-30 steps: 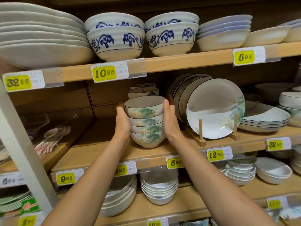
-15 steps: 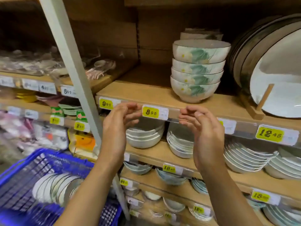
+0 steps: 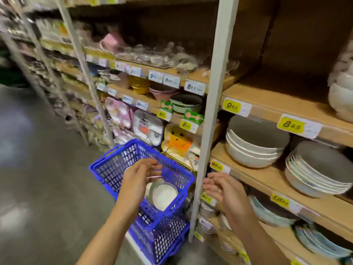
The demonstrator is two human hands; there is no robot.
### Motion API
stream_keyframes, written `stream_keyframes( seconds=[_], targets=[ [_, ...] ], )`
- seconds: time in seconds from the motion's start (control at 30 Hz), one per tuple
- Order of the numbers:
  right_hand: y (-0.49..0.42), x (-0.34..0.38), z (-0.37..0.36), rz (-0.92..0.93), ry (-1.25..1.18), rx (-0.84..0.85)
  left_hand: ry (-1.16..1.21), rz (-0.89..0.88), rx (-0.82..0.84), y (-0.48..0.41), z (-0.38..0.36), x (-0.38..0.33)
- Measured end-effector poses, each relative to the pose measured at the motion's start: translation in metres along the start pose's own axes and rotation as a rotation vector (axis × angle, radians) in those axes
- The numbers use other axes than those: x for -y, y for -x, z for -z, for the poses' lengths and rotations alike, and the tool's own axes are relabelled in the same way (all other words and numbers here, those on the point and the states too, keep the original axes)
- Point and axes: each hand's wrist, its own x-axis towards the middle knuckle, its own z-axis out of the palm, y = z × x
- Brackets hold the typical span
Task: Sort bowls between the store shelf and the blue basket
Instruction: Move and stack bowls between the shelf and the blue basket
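My left hand (image 3: pixel 139 176) hangs over the blue basket (image 3: pixel 110 169) with the fingers loosely curled and nothing in them. It hides part of what lies inside. Toward 5 o'clock from my palm I can see white bowls (image 3: pixel 164 196) leaning in the basket, but blur and the mesh keep me from counting them. The basket is at about 6 o'clock in my view, just beside the white shelf post (image 3: pixel 212 111). Blue mesh carries on lower down, and I cannot tell whether that is one basket or two, nor what it stands on.

My right hand (image 3: pixel 223 190) is at 4 o'clock, fingers relaxed and spread, empty, in front of the edge of the store shelf (image 3: pixel 267 104). At 3 o'clock a stack of grey-lined bowls (image 3: pixel 254 148) rests on a lower board, with a second stack (image 3: pixel 315 176) just beside it. At 2 o'clock the frame edge cuts off a pale stack (image 3: pixel 342 96), too smeared to show any pattern. The goods toward 10 o'clock are only blur.
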Motion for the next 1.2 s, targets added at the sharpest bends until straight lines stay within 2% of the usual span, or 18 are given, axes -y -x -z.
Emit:
stream_keyframes(
  seconds=[0.27,0.47,0.83,0.97,1.2],
  targets=[
    [-0.018,-0.057,-0.100,-0.073,0.119,-0.043,-0.082,0.104,-0.004,-0.027,0.114,0.020],
    [-0.043,-0.096,-0.141,-0.196,0.213,-0.079,-0.203,0.228,0.028,-0.063,0.159,0.048],
    [-0.152,-0.173,-0.156,-0.383,0.353,-0.163,-0.361,0.400,0.086,-0.167,0.161,0.108],
    [-0.190,-0.197,-0.160,-0.432,0.408,-0.168,-0.470,0.450,0.151,-0.210,0.154,0.132],
    [-0.235,-0.230,-0.157,-0.557,0.676,-0.161,-0.657,0.535,0.330,-0.262,0.115,0.182]
  ],
)
